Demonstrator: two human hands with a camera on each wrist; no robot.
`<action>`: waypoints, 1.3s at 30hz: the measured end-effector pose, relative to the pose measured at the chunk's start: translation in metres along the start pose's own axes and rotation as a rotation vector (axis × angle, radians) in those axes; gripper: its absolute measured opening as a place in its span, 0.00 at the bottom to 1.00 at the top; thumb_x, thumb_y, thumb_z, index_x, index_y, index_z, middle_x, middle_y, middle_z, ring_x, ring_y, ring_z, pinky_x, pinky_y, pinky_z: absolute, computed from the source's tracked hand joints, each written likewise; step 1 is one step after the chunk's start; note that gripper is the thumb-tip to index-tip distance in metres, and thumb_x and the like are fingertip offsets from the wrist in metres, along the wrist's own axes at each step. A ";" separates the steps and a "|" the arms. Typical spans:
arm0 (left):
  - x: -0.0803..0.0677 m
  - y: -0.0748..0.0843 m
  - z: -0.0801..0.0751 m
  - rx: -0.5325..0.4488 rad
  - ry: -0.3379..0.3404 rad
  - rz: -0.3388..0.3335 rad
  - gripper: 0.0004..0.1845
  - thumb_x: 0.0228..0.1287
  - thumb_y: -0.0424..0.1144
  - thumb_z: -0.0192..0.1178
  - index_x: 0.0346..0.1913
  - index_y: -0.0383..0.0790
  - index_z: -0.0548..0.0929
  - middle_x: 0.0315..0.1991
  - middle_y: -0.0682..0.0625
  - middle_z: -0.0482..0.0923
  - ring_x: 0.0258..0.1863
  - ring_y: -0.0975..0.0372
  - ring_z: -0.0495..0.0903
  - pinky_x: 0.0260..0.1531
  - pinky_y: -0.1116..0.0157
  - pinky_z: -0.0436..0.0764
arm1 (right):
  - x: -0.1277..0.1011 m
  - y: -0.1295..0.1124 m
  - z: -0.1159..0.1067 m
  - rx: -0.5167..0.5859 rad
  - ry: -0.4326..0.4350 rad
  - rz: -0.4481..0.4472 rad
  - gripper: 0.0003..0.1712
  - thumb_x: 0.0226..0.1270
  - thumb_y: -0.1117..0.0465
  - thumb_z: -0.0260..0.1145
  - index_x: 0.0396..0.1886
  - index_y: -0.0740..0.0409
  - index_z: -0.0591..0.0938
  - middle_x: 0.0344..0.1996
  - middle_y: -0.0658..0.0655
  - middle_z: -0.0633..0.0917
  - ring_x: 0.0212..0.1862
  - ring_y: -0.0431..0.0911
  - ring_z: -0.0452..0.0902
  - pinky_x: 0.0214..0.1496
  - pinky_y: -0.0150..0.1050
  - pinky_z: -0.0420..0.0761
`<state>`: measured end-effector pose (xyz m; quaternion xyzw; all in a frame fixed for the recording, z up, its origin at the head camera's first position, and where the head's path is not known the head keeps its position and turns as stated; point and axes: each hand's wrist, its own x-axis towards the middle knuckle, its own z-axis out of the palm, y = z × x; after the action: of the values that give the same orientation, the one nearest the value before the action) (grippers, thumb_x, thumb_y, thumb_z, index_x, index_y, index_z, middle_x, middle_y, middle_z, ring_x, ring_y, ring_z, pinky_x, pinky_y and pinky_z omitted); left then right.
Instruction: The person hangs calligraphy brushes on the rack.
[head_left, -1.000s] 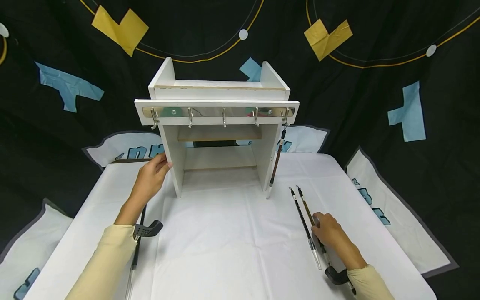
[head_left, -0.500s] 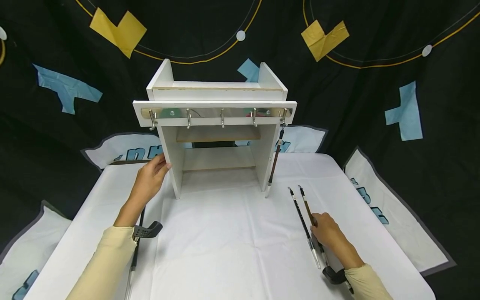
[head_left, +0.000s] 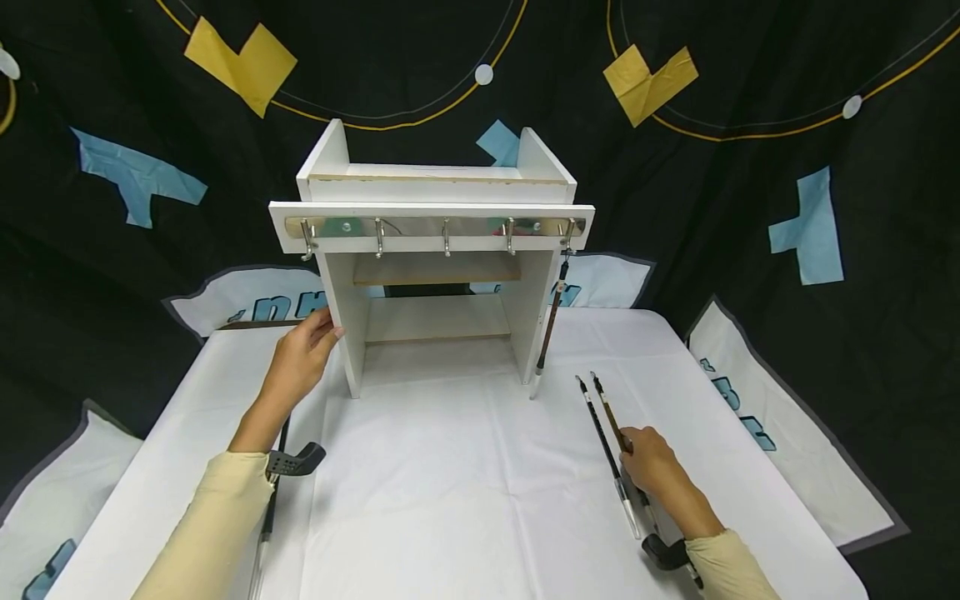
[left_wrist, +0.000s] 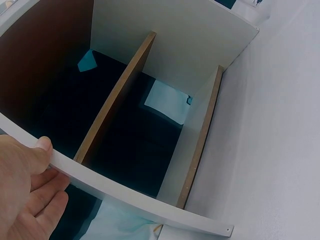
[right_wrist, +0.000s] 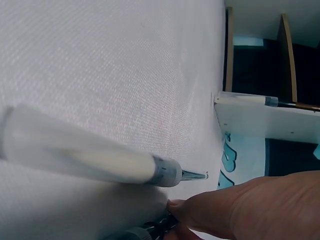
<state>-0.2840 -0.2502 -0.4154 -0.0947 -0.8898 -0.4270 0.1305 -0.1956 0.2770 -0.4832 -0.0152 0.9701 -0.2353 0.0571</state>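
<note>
While two calligraphy brushes lie side by side on the white tablecloth (head_left: 465, 483), our right hand (head_left: 651, 467) has its fingers curled down on the brown-handled brush (head_left: 609, 412), the right one of the pair; the black-handled brush (head_left: 600, 425) lies just beside it, untouched. We judge this to be the pick-up step. Our left hand (head_left: 300, 362) holds the left side panel of the white shelf unit (head_left: 435, 250), thumb over its edge, steadying it. A third brush (head_left: 550, 329) hangs from the rightmost hook (head_left: 570, 236). Next we would need to lift cleanly and reach a free hook (head_left: 511, 235).
</note>
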 end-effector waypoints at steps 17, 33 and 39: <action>0.000 0.000 -0.001 0.004 -0.001 -0.002 0.31 0.87 0.46 0.49 0.80 0.29 0.61 0.75 0.27 0.67 0.74 0.34 0.68 0.69 0.38 0.73 | 0.003 0.006 -0.003 0.046 0.016 0.006 0.25 0.70 0.73 0.64 0.64 0.82 0.75 0.35 0.62 0.86 0.35 0.50 0.80 0.35 0.45 0.84; 0.001 -0.001 -0.001 0.013 0.004 -0.002 0.31 0.87 0.46 0.49 0.80 0.30 0.62 0.75 0.28 0.67 0.74 0.35 0.68 0.70 0.38 0.73 | 0.001 0.008 -0.006 0.103 0.031 0.026 0.27 0.72 0.72 0.62 0.68 0.81 0.72 0.40 0.67 0.87 0.37 0.51 0.82 0.37 0.47 0.86; 0.000 -0.001 0.000 0.021 0.002 0.002 0.31 0.87 0.46 0.49 0.80 0.30 0.62 0.75 0.28 0.67 0.74 0.34 0.69 0.69 0.37 0.73 | -0.002 0.005 -0.013 0.116 0.061 0.027 0.28 0.73 0.70 0.61 0.69 0.79 0.72 0.44 0.71 0.86 0.41 0.57 0.85 0.39 0.50 0.86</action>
<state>-0.2843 -0.2511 -0.4157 -0.0940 -0.8939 -0.4177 0.1326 -0.1951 0.2872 -0.4740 0.0086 0.9563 -0.2907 0.0312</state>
